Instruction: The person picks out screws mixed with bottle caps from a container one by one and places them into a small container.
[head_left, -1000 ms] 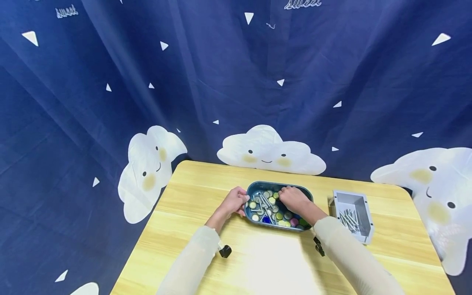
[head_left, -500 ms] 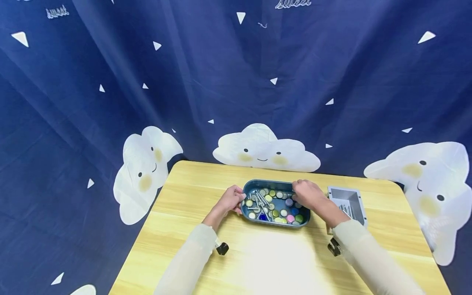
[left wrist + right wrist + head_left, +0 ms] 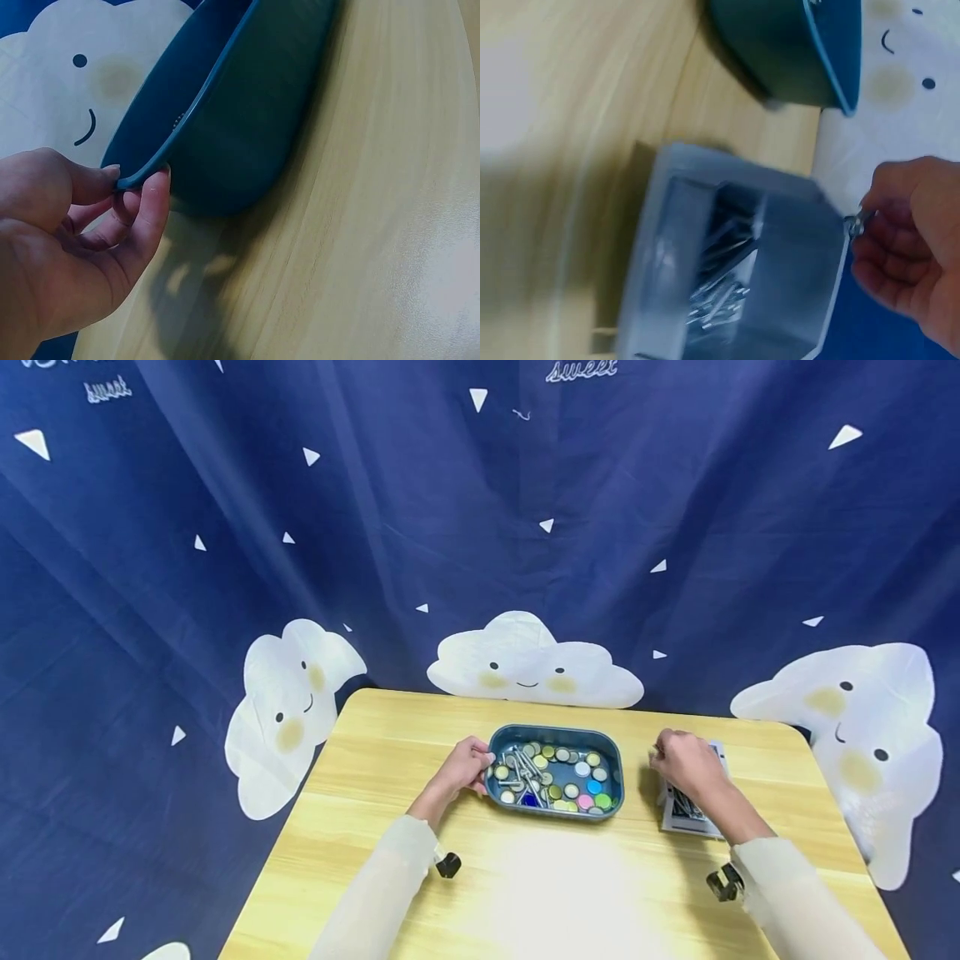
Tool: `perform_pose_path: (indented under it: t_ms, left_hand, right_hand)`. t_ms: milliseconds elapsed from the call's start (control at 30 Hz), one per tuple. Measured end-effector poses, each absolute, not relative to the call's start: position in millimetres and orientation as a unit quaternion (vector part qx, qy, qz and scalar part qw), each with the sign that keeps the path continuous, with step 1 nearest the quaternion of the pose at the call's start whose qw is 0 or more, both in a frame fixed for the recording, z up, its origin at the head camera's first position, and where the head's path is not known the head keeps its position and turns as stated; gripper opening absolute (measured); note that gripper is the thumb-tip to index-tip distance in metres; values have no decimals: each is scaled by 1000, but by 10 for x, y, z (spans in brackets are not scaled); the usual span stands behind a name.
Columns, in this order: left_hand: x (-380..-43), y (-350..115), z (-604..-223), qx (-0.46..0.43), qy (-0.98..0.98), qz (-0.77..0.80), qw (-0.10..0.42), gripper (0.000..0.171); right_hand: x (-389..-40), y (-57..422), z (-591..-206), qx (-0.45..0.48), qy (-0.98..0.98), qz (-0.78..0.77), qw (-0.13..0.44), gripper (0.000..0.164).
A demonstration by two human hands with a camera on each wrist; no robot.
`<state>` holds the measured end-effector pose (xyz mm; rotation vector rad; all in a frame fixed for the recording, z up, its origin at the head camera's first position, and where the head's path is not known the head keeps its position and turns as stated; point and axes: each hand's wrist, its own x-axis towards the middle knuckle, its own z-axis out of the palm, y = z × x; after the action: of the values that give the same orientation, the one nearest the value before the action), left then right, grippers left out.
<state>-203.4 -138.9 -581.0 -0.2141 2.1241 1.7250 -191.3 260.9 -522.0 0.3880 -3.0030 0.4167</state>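
Note:
My left hand (image 3: 462,766) pinches the left rim of a dark teal oval-cornered tub (image 3: 555,814), thumb inside and fingers outside, as the left wrist view shows. Several coloured discs, silver bolts (image 3: 527,766) and a dark blue piece (image 3: 529,799) lie on the tub's floor. Over the far left side of a grey bin (image 3: 780,277) is my right hand (image 3: 688,767), its thumb and finger pinching a small silver bolt (image 3: 857,223); most of the bolt is hidden by the fingers. More bolts (image 3: 724,296) lie in the bin.
Both containers stand on a light wooden table (image 3: 420,718), the bin a short way right of the tub. Behind the table's far edge hangs a dark blue curtain (image 3: 420,527) with clouds. Black wrist cameras (image 3: 448,865) hang below the sleeves.
My right hand has come up out of the tub and moved right to the grey bin, carrying a bolt. The left hand keeps its hold on the tub's rim.

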Motion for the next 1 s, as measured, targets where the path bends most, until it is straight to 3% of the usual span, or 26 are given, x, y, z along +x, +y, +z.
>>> perform_pose_path:
  t_ms: [167,533,1000]
  left_hand:
    - [-2034,-1398,-5773,-76,761,614,196,23]
    - [-2017,-1402,-5764,-74,760,615,195,22]
    - [-2041,-1390,-5789,-79,752,620,207,18]
  right_hand:
    - [-1843,2784,-5318,74,-988,134,1,22]
    - [-1829,2933,-5489,87,-988,93,-85,22]
    - [-1808,2968,-5501,97,-987,90,-88,17]
